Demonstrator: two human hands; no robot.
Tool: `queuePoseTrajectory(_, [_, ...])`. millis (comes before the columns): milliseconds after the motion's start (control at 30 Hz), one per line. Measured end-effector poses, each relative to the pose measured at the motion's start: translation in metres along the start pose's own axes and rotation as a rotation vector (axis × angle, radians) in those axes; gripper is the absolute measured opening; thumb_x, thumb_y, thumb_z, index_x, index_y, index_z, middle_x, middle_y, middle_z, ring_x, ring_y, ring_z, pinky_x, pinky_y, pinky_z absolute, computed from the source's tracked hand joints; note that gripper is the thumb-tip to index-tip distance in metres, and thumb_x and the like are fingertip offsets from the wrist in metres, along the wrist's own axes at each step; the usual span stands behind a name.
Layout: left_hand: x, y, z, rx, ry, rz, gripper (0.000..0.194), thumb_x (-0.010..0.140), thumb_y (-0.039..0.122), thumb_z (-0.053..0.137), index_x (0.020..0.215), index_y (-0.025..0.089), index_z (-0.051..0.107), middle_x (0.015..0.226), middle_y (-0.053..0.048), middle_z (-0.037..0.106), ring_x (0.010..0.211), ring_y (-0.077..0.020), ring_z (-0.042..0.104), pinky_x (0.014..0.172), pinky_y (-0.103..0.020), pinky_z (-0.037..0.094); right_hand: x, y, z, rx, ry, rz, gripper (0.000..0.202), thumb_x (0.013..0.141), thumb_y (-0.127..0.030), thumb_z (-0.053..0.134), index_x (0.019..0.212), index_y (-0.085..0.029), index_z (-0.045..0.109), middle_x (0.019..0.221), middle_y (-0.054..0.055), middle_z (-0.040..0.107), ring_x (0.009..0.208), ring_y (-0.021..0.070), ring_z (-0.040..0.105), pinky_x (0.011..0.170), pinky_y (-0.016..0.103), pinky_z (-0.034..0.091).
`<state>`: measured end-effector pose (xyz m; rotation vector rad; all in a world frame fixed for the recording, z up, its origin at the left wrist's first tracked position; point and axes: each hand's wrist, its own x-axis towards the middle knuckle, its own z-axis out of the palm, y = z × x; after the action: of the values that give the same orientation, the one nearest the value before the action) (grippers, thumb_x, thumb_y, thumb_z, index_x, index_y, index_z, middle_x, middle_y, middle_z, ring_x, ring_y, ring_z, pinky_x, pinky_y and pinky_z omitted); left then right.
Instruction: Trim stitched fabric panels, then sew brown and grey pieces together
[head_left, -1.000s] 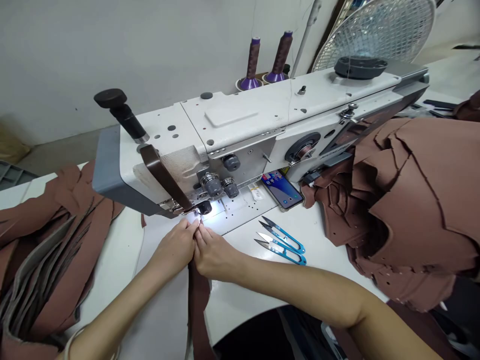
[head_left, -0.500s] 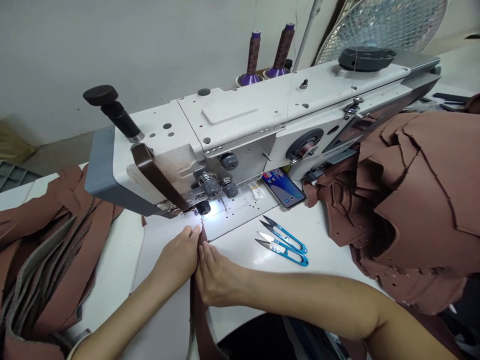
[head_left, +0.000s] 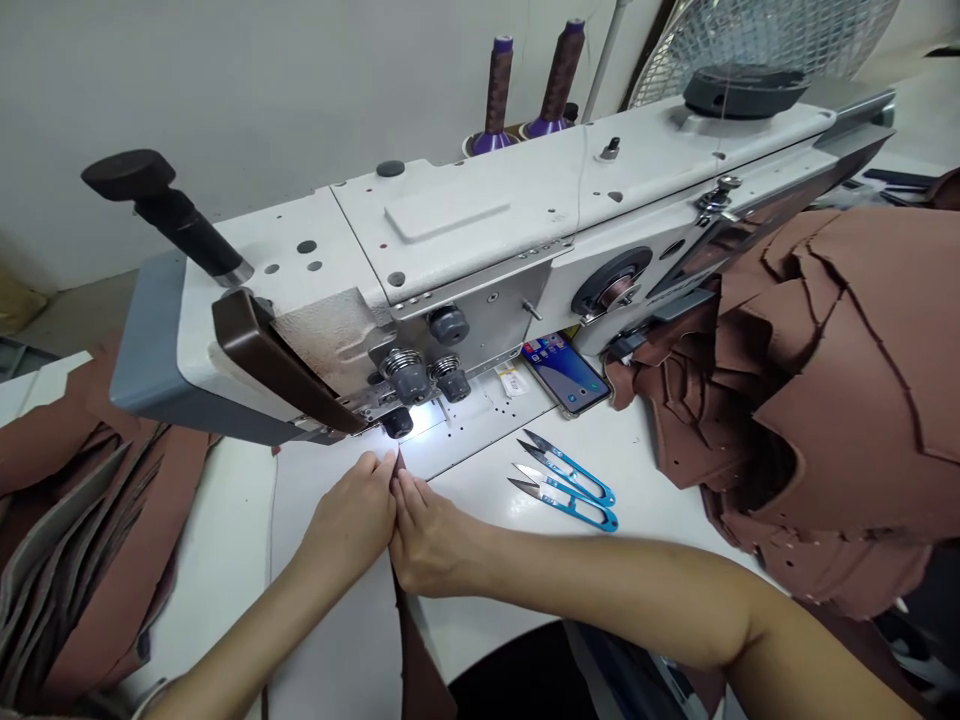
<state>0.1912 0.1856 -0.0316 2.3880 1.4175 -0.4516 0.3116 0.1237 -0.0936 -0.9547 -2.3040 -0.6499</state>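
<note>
A strip of reddish-brown leather (head_left: 421, 665) runs up from the front edge between my hands toward the lit needle area of a white sewing machine (head_left: 450, 215). My left hand (head_left: 358, 508) is closed on the strip's left side, thumb and fingers pinching near its upper end. Against the right side, my right hand (head_left: 429, 535) has its fingers pressed together on the strip, just below the left fingertips. The strip's tip shows just short of the dark presser-foot knob (head_left: 397, 422). The part under my palms is hidden.
Two blue thread snips (head_left: 566, 485) lie right of my hands, with a phone (head_left: 566, 375) behind them. Brown leather pieces are heaped at the right (head_left: 847, 400) and left (head_left: 142, 560). Thread cones (head_left: 499, 95) and a fan (head_left: 765, 50) stand behind the machine.
Both hands have shifted slightly with the strip, whose lower end now hangs further right. The camera view has moved, so the machine appears a little larger and further left.
</note>
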Motion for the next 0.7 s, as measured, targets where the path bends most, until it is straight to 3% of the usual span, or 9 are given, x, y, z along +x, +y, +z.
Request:
queuePoseTrajectory(200, [0.01,-0.002,0.0,0.011,0.02,-0.018,0.045,0.088,0.012,0.031,0.131,0.012,0.044,0.107,-0.011,0.052,0.09,-0.019,0.057,0.068,-0.027,0.043,0.0,0.003,0.002,-0.004,-0.07,-0.004,0.029,0.078,-0.001,0.043,0.095,0.012,0.062,0.094,0.033,0.065,0.088,0.0369,0.068,0.073,0.05,0.057])
queuePoseTrajectory(367, [0.005,-0.006,-0.002,-0.173,-0.008,-0.029,0.055,0.078,0.003,0.035,0.132,0.012,0.041,0.099,-0.008,0.051,0.091,-0.0186,0.055,0.079,-0.028,0.044,-0.002,0.001,0.003,-0.012,-0.108,-0.033,0.027,0.081,-0.003,0.042,0.093,0.009,0.063,0.096,0.032,0.065,0.087,0.0351,0.068,0.073,0.052,0.058])
queuePoseTrajectory(533, [0.0,-0.003,-0.005,-0.249,-0.001,-0.035,0.043,0.078,0.001,0.035,0.114,0.013,0.054,0.09,-0.006,0.052,0.086,-0.0185,0.055,0.079,-0.029,0.044,-0.001,0.0,0.0,0.013,-0.073,-0.015,0.026,0.078,-0.002,0.045,0.092,0.012,0.062,0.094,0.035,0.064,0.088,0.0386,0.067,0.07,0.052,0.058])
queuePoseTrajectory(700, [0.012,-0.003,-0.004,-0.224,0.01,-0.018,0.041,0.081,0.004,0.034,0.115,0.014,0.053,0.092,-0.007,0.054,0.087,-0.0195,0.056,0.078,-0.031,0.045,0.0,0.001,0.003,0.031,-0.102,-0.005,0.028,0.08,-0.003,0.044,0.094,0.013,0.061,0.097,0.036,0.063,0.09,0.0376,0.067,0.074,0.052,0.057])
